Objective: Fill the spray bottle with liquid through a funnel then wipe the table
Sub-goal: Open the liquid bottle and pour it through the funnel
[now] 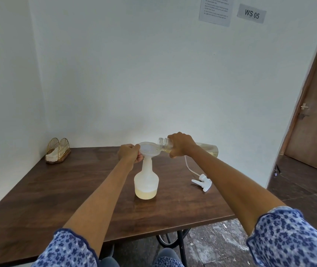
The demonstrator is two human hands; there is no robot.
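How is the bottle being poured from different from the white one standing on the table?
The clear bottle is see-through, tipped almost flat and gripped by the right hand; the spray bottle is milky white and stands upright on the table. The clear bottle's mouth is bare, while the spray bottle carries a funnel, steadied by the left hand. Both hold pale yellow liquid.

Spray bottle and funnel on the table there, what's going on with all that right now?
A person is filling the spray bottle through a funnel seated in its neck. The left hand holds the funnel's rim, while the right hand grips a clear bottle of pale yellow liquid, tipped with its mouth over the funnel. The spray bottle is only filled near the bottom. Its trigger head lies on the table to the right, and wiping hasn't started.
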